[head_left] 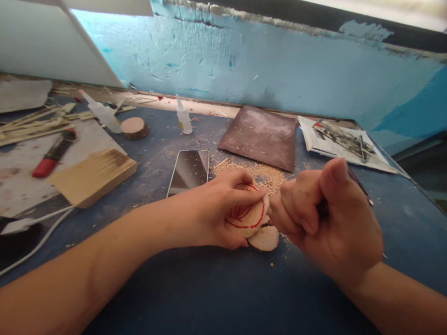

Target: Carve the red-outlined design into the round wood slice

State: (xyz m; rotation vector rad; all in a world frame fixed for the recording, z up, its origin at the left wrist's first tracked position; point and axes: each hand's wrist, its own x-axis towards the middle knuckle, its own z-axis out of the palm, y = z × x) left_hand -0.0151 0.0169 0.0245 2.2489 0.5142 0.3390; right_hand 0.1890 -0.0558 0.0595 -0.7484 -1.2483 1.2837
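Note:
My left hand (223, 209) is closed around a round wood slice (256, 218) with red lines drawn on its face and a red ring near its edge. Close to the slice's right side, my right hand (314, 204) is curled into a fist, thumb on top. What those fingers hold, if anything, is hidden. Just under the held slice, a second pale wood slice (264, 239) lies on the table. Wood shavings (268, 174) are scattered behind both hands. Past the right hand, a thin dark stick (361, 187) shows, partly hidden.
A phone (190, 170) lies behind my left hand. Farther back are a brown sheet (261, 135), a glue bottle (184, 118) and a thick wood slice (134, 127). To the left are a wooden block (94, 174), a red-and-black tool (55, 153) and a white cable (52, 239).

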